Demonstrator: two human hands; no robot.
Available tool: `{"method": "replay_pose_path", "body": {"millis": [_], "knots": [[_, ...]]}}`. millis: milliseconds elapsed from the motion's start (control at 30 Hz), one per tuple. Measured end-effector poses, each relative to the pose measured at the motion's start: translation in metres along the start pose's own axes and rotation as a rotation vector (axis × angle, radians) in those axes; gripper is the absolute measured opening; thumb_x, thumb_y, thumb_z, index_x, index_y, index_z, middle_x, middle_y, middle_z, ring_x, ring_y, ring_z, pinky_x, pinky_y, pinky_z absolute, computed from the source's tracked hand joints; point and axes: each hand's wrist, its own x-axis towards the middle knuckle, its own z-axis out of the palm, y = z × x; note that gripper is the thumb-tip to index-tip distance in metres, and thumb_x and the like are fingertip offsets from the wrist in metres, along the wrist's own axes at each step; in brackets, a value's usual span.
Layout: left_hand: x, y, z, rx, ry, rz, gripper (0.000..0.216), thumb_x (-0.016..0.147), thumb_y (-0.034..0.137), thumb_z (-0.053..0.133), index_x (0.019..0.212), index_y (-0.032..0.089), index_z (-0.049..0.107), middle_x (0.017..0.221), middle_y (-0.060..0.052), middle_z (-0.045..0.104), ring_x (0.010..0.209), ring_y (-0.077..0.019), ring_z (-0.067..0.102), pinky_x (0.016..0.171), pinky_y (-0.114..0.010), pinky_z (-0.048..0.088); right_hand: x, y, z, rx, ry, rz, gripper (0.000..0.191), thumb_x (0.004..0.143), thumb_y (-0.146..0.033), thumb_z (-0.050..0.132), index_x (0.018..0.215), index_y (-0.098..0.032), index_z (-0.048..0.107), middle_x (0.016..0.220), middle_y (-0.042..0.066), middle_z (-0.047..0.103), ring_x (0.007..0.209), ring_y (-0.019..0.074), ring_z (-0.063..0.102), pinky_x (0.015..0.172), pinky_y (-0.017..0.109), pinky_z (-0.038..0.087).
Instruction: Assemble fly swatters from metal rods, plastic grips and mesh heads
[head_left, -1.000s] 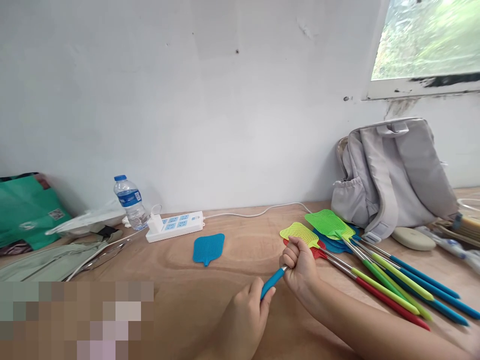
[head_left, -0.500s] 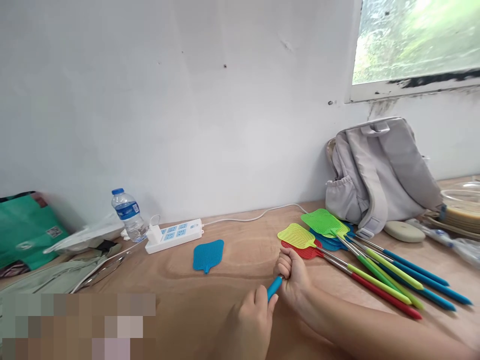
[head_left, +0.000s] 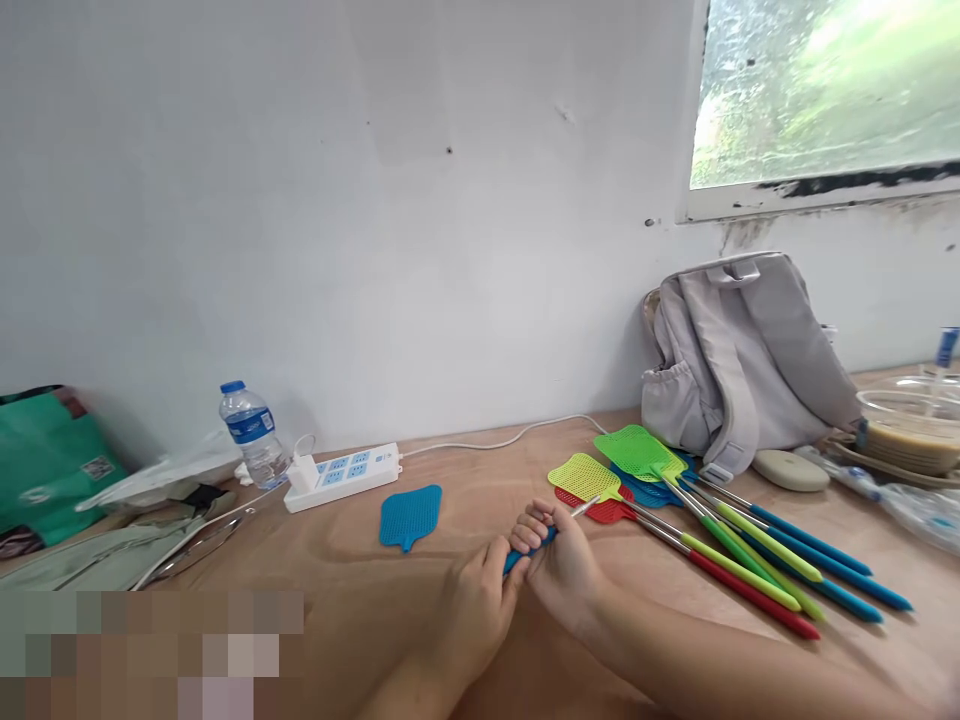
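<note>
Low in the middle, a blue fly swatter handle (head_left: 512, 562) runs between my two hands. My left hand (head_left: 476, 598) is wrapped round its lower end. Fingers of my right hand (head_left: 559, 565) close round its upper part, and a short silver rod (head_left: 585, 507) sticks out past them. Ahead and to the left, a separate blue swatter head (head_left: 410, 515) lies flat on the table, apart from both hands. Right of my right hand lies a pile of complete fly swatters, among them a yellow one (head_left: 583, 478), a red one (head_left: 611, 508) and a green one (head_left: 634, 452).
A white power strip (head_left: 345, 478) and a water bottle (head_left: 253, 435) stand by the wall at left, near a green bag (head_left: 60, 465). A grey backpack (head_left: 742, 365) leans at right, beside a beige oval case (head_left: 790, 470) and a plastic cup (head_left: 911, 430).
Both hands have shifted left, and my right hand has slid further onto the blue handle. The silver rod now shows beyond my right hand. The view has turned slightly right.
</note>
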Motion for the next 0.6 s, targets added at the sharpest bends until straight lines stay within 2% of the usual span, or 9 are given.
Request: {"method": "replay_pose_path", "body": {"millis": [67,133,233,300,367,467,600], "knots": [[0.002,-0.008,0.002,0.089,0.021,0.048,0.021,0.089,0.026,0.035,0.087,0.018,0.055,0.079,-0.007,0.065,0.072,-0.0213,0.061,0.063,-0.029,0.043,0.007,0.001,-0.01,-0.091,-0.015,0.014,0.032,0.07,-0.023,0.057,0.056,-0.02,0.029,0.042,-0.01,0.029,0.038,0.005,0.033,0.043,0.018,0.036],[0.004,-0.019,0.002,0.24,0.022,0.015,0.022,0.087,0.023,0.037,0.097,0.017,0.057,0.088,-0.01,0.064,0.08,-0.0246,0.059,0.07,-0.035,0.043,0.017,-0.004,-0.02,-0.2,0.017,0.01,0.032,0.073,-0.026,0.058,0.056,-0.02,0.031,0.042,-0.01,0.029,0.038,0.0051,0.032,0.044,0.019,0.035],[0.007,-0.039,0.0,0.464,-0.023,-0.174,0.03,0.084,0.012,0.038,0.108,0.014,0.057,0.104,-0.015,0.06,0.088,-0.0279,0.056,0.076,-0.04,0.04,0.03,-0.016,-0.031,-0.322,0.085,0.044,0.032,0.073,-0.022,0.057,0.055,-0.02,0.03,0.042,-0.01,0.028,0.037,0.0045,0.03,0.043,0.018,0.031],[0.007,-0.052,-0.001,0.558,-0.081,-0.346,0.033,0.082,0.012,0.042,0.113,0.01,0.055,0.114,-0.02,0.054,0.094,-0.0314,0.055,0.08,-0.043,0.038,0.034,-0.02,-0.034,-0.368,0.089,0.081,0.03,0.072,-0.02,0.056,0.055,-0.02,0.031,0.042,-0.01,0.029,0.037,0.0044,0.03,0.042,0.019,0.03],[0.006,-0.064,-0.002,0.568,-0.149,-0.481,0.031,0.084,0.019,0.044,0.108,0.005,0.057,0.109,-0.025,0.054,0.094,-0.0352,0.054,0.079,-0.045,0.038,0.034,-0.02,-0.035,-0.423,0.083,0.109,0.028,0.069,-0.02,0.057,0.056,-0.02,0.033,0.042,-0.009,0.032,0.038,0.0047,0.032,0.043,0.02,0.031],[0.004,-0.077,0.0,0.51,-0.221,-0.531,0.032,0.086,0.026,0.042,0.097,0.003,0.061,0.092,-0.023,0.059,0.088,-0.0353,0.056,0.072,-0.041,0.042,0.029,-0.015,-0.033,-0.515,0.072,0.134,0.026,0.064,-0.019,0.06,0.059,-0.02,0.035,0.045,-0.009,0.038,0.04,0.0054,0.037,0.046,0.021,0.034],[0.005,-0.083,0.005,0.467,-0.247,-0.499,0.024,0.084,0.011,0.04,0.091,0.006,0.063,0.086,-0.019,0.061,0.086,-0.029,0.057,0.07,-0.033,0.044,0.023,-0.009,-0.03,-0.634,0.053,0.116,0.029,0.055,-0.014,0.061,0.072,-0.021,0.038,0.05,-0.009,0.046,0.046,0.0091,0.047,0.052,0.025,0.039]]}}
